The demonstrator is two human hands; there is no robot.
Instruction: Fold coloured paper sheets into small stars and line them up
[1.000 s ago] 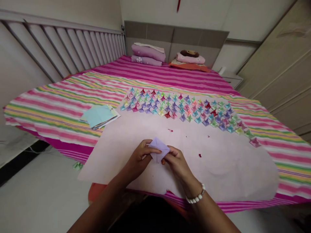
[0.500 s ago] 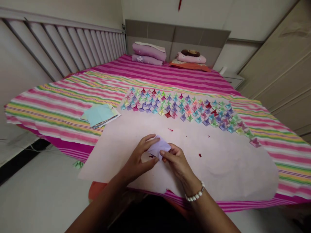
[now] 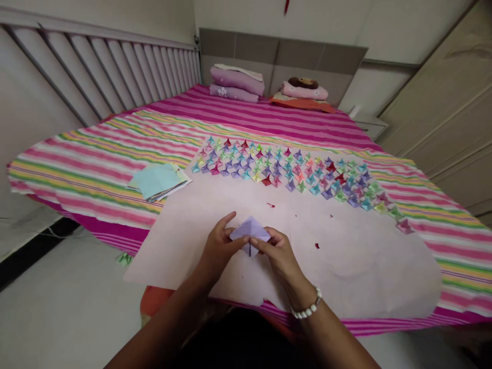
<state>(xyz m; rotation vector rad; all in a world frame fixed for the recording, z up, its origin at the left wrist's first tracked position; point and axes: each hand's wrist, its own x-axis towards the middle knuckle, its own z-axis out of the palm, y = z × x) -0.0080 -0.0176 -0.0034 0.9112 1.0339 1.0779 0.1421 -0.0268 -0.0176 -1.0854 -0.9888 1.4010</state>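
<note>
One purple folded paper, pinched by left hand and right hand; corner pointing away, long axis unclear; earlier askew

The hands cover parts of the lilac paper, whose underside is hidden, as are some fingertips. Far beyond the hands, the top edge crops a red object. Right of them, a dark scrap is too small to identify.

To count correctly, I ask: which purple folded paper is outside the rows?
The purple paper held in the left hand and right hand; the other purple pieces lie in rows on the large sheet.
</note>
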